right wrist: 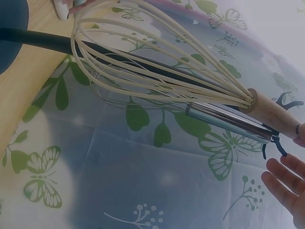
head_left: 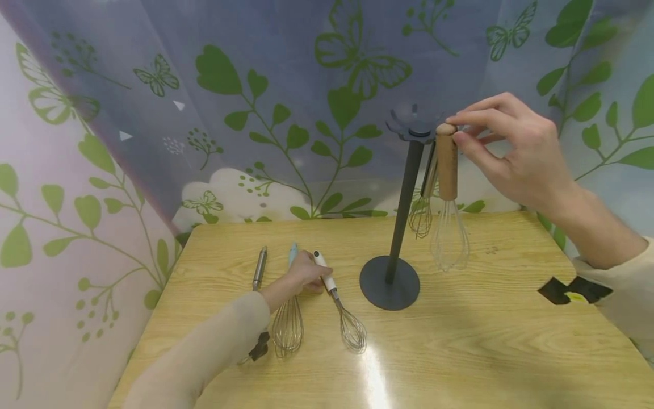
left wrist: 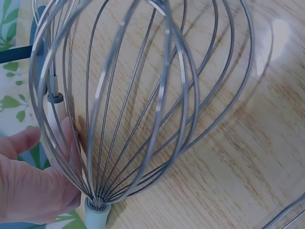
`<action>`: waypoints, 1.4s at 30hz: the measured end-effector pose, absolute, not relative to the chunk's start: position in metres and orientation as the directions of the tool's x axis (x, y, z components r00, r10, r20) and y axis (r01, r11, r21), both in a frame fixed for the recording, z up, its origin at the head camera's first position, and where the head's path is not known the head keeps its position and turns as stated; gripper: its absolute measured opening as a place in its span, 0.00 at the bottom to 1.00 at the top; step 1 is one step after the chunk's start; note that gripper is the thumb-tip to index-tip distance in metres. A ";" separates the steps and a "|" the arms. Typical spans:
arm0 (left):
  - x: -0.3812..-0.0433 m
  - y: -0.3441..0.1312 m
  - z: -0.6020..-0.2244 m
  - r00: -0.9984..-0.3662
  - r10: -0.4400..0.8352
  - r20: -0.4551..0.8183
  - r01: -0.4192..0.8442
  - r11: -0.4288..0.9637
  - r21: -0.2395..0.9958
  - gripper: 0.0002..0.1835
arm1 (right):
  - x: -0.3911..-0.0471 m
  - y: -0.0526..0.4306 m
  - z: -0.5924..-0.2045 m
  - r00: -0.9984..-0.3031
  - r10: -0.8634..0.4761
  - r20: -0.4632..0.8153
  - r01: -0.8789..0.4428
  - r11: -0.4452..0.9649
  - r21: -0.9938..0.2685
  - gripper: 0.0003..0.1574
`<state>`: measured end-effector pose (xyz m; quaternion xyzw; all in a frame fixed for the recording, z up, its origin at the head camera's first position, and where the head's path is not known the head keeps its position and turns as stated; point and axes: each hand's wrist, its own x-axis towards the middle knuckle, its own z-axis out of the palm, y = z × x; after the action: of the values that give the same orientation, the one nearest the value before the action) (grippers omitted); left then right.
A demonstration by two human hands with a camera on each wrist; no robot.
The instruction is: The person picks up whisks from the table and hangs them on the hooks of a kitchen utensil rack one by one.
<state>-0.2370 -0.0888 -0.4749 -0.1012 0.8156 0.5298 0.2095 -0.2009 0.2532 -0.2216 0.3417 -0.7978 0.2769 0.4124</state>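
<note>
On the left part of the table, my left hand [head_left: 306,274] grips the handle of a white-handled whisk [head_left: 352,329], thumb and fingers on either side. A larger whisk with a light blue handle [head_left: 288,329] lies beneath that forearm; its wires fill the left wrist view. Up by the dark rack [head_left: 401,216], my right hand [head_left: 516,147] pinches the top of a wooden-handled whisk [head_left: 447,170]. This whisk hangs upright with its pale wires down. Right behind it, a metal-handled whisk [right wrist: 228,121] hangs from a rack hook.
Another metal-handled whisk [head_left: 260,267] lies at the left, partly hidden by my sleeve. The rack's round base [head_left: 375,284] stands on the wooden table [head_left: 485,341]. A patterned cloth [head_left: 286,74] with leaves and butterflies rises behind the table.
</note>
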 end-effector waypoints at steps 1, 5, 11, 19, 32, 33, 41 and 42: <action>-0.237 -0.088 -0.475 -0.894 0.053 -0.446 -0.386 0.416 0.823 0.43 | -0.201 0.253 -0.222 -0.428 -0.317 0.847 -0.773 0.614 -0.161 0.13; -0.237 -0.087 -0.476 -0.904 0.046 -0.425 -0.371 0.409 0.834 0.43 | -0.201 0.253 -0.222 -0.431 -0.316 0.845 -0.772 0.615 -0.164 0.14; -0.237 -0.085 -0.479 -0.918 0.047 -0.395 -0.341 0.418 0.842 0.42 | -0.201 0.253 -0.222 -0.430 -0.315 0.846 -0.770 0.617 -0.161 0.14; -0.236 -0.085 -0.481 -0.919 0.049 -0.392 -0.340 0.406 0.848 0.38 | -0.201 0.253 -0.222 -0.424 -0.318 0.848 -0.772 0.616 -0.155 0.13; -0.238 -0.083 -0.483 -0.908 0.049 -0.416 -0.372 0.360 0.855 0.37 | -0.201 0.254 -0.221 -0.425 -0.315 0.848 -0.769 0.620 -0.155 0.12; -0.238 -0.083 -0.483 -0.907 0.048 -0.419 -0.377 0.356 0.855 0.37 | -0.201 0.254 -0.222 -0.425 -0.315 0.849 -0.769 0.620 -0.155 0.12; -0.237 -0.080 -0.482 -0.905 0.031 -0.423 -0.387 0.351 0.853 0.28 | -0.199 0.254 -0.219 -0.435 -0.335 0.836 -0.762 0.631 -0.143 0.15; -0.237 -0.080 -0.481 -0.905 0.029 -0.425 -0.389 0.351 0.852 0.26 | -0.198 0.254 -0.219 -0.439 -0.345 0.829 -0.759 0.636 -0.137 0.16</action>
<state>-0.2372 -0.0798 -0.4814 -0.1126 0.8003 0.5584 0.1871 -0.1982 0.2544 -0.2187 0.3414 -0.8088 0.2558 0.4048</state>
